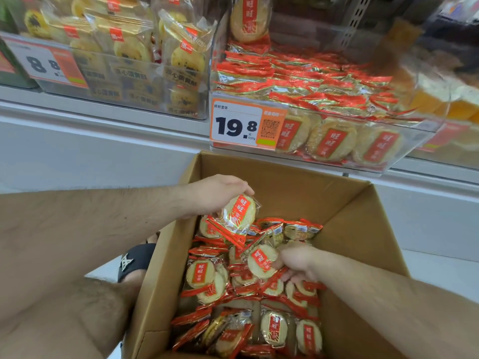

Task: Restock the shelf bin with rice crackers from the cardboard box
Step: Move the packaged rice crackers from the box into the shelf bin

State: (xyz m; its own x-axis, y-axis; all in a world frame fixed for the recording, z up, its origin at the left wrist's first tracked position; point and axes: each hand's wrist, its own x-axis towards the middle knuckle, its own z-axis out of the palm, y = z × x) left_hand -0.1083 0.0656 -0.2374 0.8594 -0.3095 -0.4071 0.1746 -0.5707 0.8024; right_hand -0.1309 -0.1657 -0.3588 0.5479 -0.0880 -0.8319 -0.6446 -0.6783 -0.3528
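Pinching a wrapped cracker packet [239, 212] over the cardboard box [344, 216], the left hand [215, 195] has its fingers curled round the top. The right hand [298, 264], down among loose rice crackers [259, 294], grips another packet [261, 260]. Beyond the box's far edge, the shelf bin [321, 136] is well filled.

Matt brown cardboard box [344, 211] with smooth inner walls, holding rice crackers [201, 274] in glossy, crinkled clear-and-red plastic film; above it a clear, shiny hard-plastic shelf bin [404, 161] carrying a smooth paper price label [239, 126] at its front left corner.
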